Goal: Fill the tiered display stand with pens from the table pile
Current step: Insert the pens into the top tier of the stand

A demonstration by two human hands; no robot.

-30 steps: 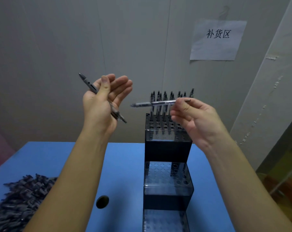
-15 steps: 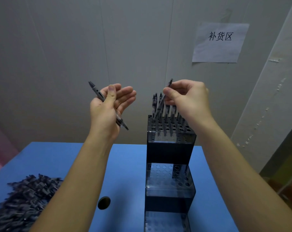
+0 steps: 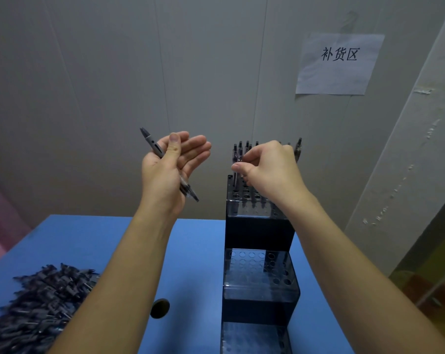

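1. Right hand (image 3: 270, 172) pinches a pen (image 3: 235, 175), near upright, over the stand (image 3: 259, 226), left edge of the top tier.
2. Left hand (image 3: 170, 169), fingers straight, thumb pressing a spare pen (image 3: 152, 144) across the palm, slanted, just left of the stand.
3. Pile (image 3: 37, 302) lies far lower-left; left hand nearer it.

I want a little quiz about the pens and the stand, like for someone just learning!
1. True or false: the left hand holds a pen.
2. Which tier of the stand has pens standing in it? A top, B middle, C bottom.
3. Fill in: the pen pile lies on the blue ____.

Key: 1 true, its thumb pins the pen against the palm. 2 A, where the right hand pinches a pen upright over the top tier's left side. 3 table.
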